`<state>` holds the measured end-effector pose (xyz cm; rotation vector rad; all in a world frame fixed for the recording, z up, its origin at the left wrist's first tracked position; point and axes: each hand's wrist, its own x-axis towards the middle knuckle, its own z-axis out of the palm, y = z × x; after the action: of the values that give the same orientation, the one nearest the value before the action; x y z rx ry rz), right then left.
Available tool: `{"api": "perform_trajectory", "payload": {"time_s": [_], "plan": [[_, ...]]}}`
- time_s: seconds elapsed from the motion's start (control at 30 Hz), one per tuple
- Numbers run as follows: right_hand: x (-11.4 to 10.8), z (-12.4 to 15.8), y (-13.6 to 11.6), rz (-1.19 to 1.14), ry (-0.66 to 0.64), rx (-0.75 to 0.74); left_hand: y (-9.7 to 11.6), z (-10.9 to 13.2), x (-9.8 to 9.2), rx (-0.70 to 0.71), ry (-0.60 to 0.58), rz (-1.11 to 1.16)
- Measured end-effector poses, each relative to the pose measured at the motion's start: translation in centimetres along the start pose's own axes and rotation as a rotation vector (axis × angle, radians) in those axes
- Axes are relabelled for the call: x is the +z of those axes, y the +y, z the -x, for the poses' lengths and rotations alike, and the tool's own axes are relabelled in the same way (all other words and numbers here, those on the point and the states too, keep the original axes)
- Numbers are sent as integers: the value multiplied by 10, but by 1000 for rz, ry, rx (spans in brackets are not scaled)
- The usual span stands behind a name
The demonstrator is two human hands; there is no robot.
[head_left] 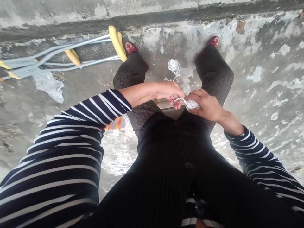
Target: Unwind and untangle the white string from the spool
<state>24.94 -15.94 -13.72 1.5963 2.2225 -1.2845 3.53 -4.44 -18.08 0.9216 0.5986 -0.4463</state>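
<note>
In front of my lap, my right hand (206, 104) is wrapped round a small ball of white yarn (192, 104). A strand of the white yarn (180, 99) runs from this ball to my left hand (169, 92), whose fingers are bent and pinch it. Both hands are close together, nearly touching at the fingertips. On the floor between my feet lies a loose coil of white yarn (174, 66), with a tangled end trailing toward my hands. My fingers cover part of the ball.
Crutches (78, 57) with yellow pads lie on the concrete floor at the left, beside a crumpled clear plastic bag (49, 85). A bag with orange marks (116, 124) shows under my left arm. A brown scrap (240, 27) lies at the upper right, near a raised ledge (152, 8).
</note>
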Motion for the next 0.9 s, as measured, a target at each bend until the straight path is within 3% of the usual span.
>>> {"api": "perform_trajectory", "payload": {"time_s": [0.17,0.37,0.53,0.67,0.77,0.83,0.9], "plan": [[5,-1,16,-306,-103,78,-8,-16,-18,44,-93,-246],[-5,-4,23,-500,-160,291,-8,-18,-37,246,50,-642],[-12,-7,28,-619,-128,385,4,-4,-58,275,11,-599],[-14,-14,27,-836,-157,364,-1,-19,-74,285,57,-533],[-12,-18,25,-972,-201,419,-11,-37,-69,306,237,-569],[-10,-18,24,-1044,-198,469,-14,-41,-54,357,344,-545],[-8,-17,23,-1111,-176,504,-15,-37,-33,433,358,-472]]}}
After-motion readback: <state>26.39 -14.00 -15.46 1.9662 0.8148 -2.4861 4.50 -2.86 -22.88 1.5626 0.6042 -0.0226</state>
